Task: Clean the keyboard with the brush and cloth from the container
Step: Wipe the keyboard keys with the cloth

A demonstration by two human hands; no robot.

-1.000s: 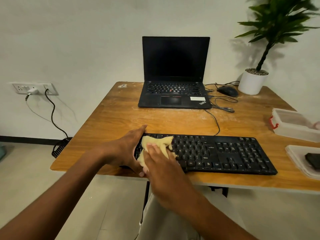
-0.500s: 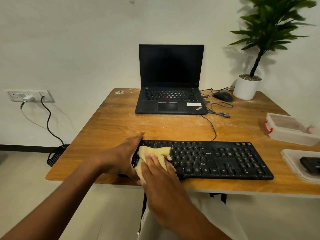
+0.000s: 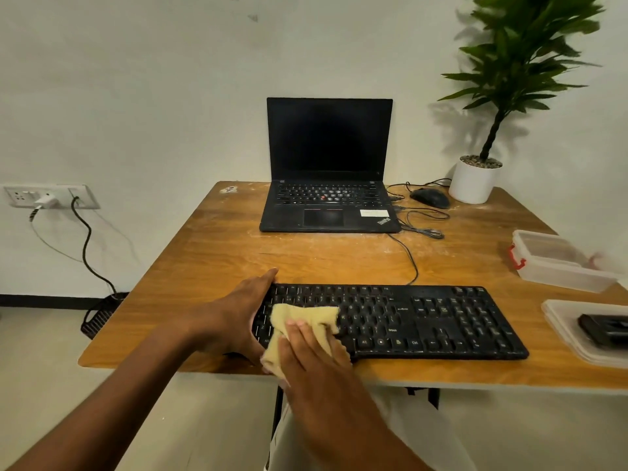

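A black keyboard point(image 3: 424, 321) lies along the near edge of the wooden desk point(image 3: 210, 266). My left hand point(image 3: 238, 314) rests against its left end, fingers straight along the edge. My right hand point(image 3: 312, 355) presses a yellow cloth point(image 3: 306, 314) flat onto the left keys; part of the cloth hangs out below the palm. A clear plastic container point(image 3: 557, 263) with a red latch stands at the right. Its lid point(image 3: 571, 348) lies nearer, with a black object point(image 3: 605, 329) on it, possibly the brush.
An open laptop point(image 3: 328, 198) sits at the back centre, with a mouse point(image 3: 430, 197) and loose cables point(image 3: 413, 253) to its right. A potted plant point(image 3: 475, 181) stands in the back right corner. A wall socket point(image 3: 47, 197) with plugs is at the left.
The view has tilted, so the desk sits lower in frame. Both hands stay at the keyboard's left end, and the cloth has barely shifted on the keys.
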